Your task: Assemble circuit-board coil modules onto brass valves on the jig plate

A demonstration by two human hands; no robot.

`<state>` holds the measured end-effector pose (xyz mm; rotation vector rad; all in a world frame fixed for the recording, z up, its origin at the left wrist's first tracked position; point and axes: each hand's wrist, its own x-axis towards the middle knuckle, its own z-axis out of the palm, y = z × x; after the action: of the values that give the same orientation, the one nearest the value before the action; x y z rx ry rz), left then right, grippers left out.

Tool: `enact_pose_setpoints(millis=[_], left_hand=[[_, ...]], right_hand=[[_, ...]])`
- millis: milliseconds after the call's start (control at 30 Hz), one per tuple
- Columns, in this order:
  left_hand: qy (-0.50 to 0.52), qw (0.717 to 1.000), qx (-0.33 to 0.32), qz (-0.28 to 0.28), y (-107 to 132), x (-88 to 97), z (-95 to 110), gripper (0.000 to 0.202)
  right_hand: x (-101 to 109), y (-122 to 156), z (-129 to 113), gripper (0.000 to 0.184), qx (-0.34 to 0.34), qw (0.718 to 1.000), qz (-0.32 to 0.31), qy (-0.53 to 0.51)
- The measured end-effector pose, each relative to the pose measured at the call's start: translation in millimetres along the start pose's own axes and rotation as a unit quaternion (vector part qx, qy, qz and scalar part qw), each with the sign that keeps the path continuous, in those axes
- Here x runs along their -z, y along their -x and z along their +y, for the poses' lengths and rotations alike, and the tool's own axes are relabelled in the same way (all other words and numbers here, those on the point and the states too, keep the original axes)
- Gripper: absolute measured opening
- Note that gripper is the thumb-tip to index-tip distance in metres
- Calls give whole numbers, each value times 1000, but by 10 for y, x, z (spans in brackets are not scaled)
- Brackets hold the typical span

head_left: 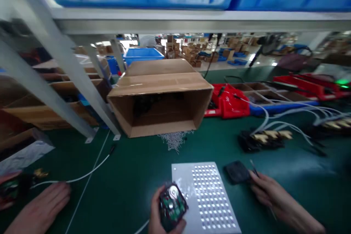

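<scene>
My left hand (156, 214) is closed around an open black housing with a green circuit board (172, 204), a round silvery part at its top. A white cable (143, 226) runs from near that hand. My right hand (270, 192) pinches a flat black square cover (236, 172) by its edge. A thin metal tool (253, 166), blurred, also sticks out from those fingers; its kind cannot be made out. Between the hands lies a pale metal plate (183, 172) with rows of shiny square spots, the housing held over its left side.
A cardboard box (161, 84) lies with its opening toward me, with small pale strands (175, 140) before it. Black parts with white cables (260, 140) sit at right, near red bins (233, 102). At left, a co-worker's hands (45, 204) handle another unit. A shelf (192, 25) crosses above.
</scene>
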<state>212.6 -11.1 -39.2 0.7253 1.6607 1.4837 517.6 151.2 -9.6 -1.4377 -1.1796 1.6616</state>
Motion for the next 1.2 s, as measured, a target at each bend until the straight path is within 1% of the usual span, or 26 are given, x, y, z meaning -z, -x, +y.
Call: enact_pose_setpoints(millis=[33, 67, 100, 167, 233, 267, 333, 367, 467, 500, 533, 567, 600, 633, 667, 733, 767, 800, 833, 867, 900, 967, 1033, 1100, 1133, 1200], left_hand=[[-17, 1000, -6, 7, 49, -10, 37, 76], [-33, 999, -7, 13, 77, -26, 78, 75], [-46, 999, -4, 17, 90, -45, 120, 73], [-49, 999, 8, 13, 94, -76, 191, 71], [-37, 999, 12, 3, 99, -86, 237, 73], [-32, 999, 10, 0, 104, -85, 249, 73], [-34, 999, 2, 3, 117, -78, 258, 73], [-41, 999, -3, 8, 121, -77, 257, 72], [-48, 999, -19, 12, 121, -82, 250, 70], [-41, 999, -25, 9, 119, -83, 249, 70], [-30, 999, -31, 2, 118, -80, 250, 69], [-17, 999, -34, -7, 120, -73, 256, 69], [-6, 999, -35, -19, 128, -60, 270, 69], [-1, 999, -37, -31, 144, -44, 296, 68], [-7, 998, -43, -40, 168, -26, 334, 67], [-61, 995, -74, -39, 240, 4, 450, 66], [-110, 988, -101, -31, 285, 10, 525, 66], [-166, 977, -134, -22, 332, 9, 605, 65], [-225, 960, -168, -16, 376, 1, 686, 66], [-280, 939, -200, -14, 415, -14, 762, 66], [-327, 917, -228, -16, 446, -32, 829, 67], [-398, 878, -266, -24, 485, -77, 921, 67], [-442, 852, -277, -36, 499, -118, 958, 68], [-471, 841, -264, -47, 501, -145, 958, 69], [-480, 838, -255, -52, 501, -152, 952, 69], [-490, 836, -240, -59, 499, -155, 941, 69]], right_hand=[[10, 23, -31, 35, 9, 999, 23, 27], [16, 22, -74, 40, 19, 996, 30, 81], [25, 6, -121, 47, 40, 985, 53, 157], [55, -27, -201, 52, 98, 938, 106, 316], [79, -21, -252, 53, 136, 897, 149, 394], [81, -2, -268, 54, 144, 885, 158, 414], [66, 45, -293, 57, 157, 859, 133, 468], [55, 61, -308, 61, 164, 839, 98, 509], [50, 31, -386, 74, 187, 758, -41, 624], [58, -6, -420, 74, 194, 734, -69, 648], [63, -50, -454, 71, 200, 719, -81, 661], [59, -91, -485, 65, 207, 716, -81, 661], [38, -120, -509, 58, 217, 730, -72, 644], [-5, -128, -526, 52, 226, 759, -61, 607], [-74, -107, -532, 48, 226, 803, -56, 548], [-288, 29, -516, 48, 188, 911, -87, 357], [-429, 135, -495, 49, 142, 954, -121, 233], [-586, 252, -466, 48, 82, 977, -172, 96], [-753, 367, -431, 49, 24, 975, -217, -29], [-923, 468, -392, 49, -18, 962, -244, -122], [-1087, 546, -351, 47, -52, 946, -262, -184], [-1362, 629, -271, 42, -87, 929, -265, -241], [-1531, 647, -211, 39, -84, 935, -254, -233], [-1592, 652, -187, 39, -46, 949, -256, -175], [-1593, 660, -189, 38, -15, 955, -266, -134], [-1570, 692, -215, 35, 83, 954, -285, -39]])
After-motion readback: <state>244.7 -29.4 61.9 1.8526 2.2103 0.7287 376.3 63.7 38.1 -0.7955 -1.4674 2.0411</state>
